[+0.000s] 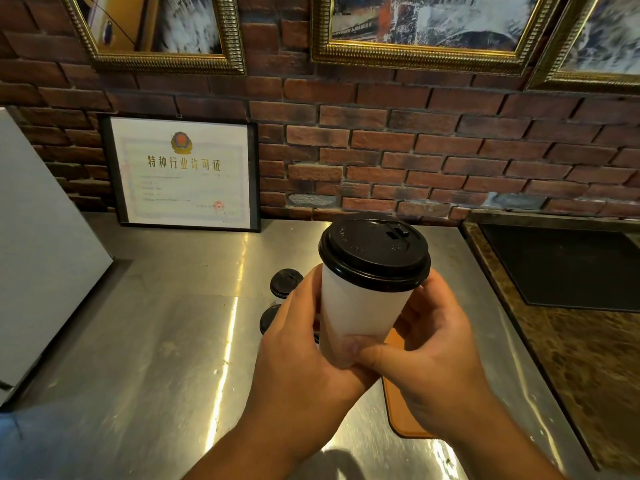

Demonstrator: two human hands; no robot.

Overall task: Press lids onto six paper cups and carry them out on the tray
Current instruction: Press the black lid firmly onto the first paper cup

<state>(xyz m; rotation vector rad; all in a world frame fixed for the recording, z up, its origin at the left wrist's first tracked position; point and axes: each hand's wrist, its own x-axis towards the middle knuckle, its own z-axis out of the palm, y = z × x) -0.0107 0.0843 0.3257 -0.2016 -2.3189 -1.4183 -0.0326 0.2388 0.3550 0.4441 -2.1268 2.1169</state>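
Hands meet around a white paper cup (360, 306) held in the air above a brushed steel counter (156, 341); the cup's long axis runs close to vertical, base down towards the counter and mouth up towards the camera, with the top leaning slightly to the right. A black plastic lid (374, 258) sits on the rim, its small sip opening turned to the far side, towards the wall. The left hand (298, 341) curls round the cup's left wall and underside; the right hand (433, 348) grips the right wall, its thumb pressed flat across the lower front of the cup.

Behind the left hand, on the counter, lies one loose black lid (285, 282); a second loose black lid (269, 318) lies nearer, partly hidden by that hand. Below the right hand and wrist lies an orange-brown tray with a rounded corner (401, 410), mostly covered by the arm. A black-framed certificate (183, 171) leans against the red brick wall (415, 150) at the counter's back; a pale grey slanted panel (34, 254) stands at the left; a dark rectangular mat (561, 265) lies on the mottled brown stone surface (571, 358) to the right; gold picture frames (415, 53) hang above.
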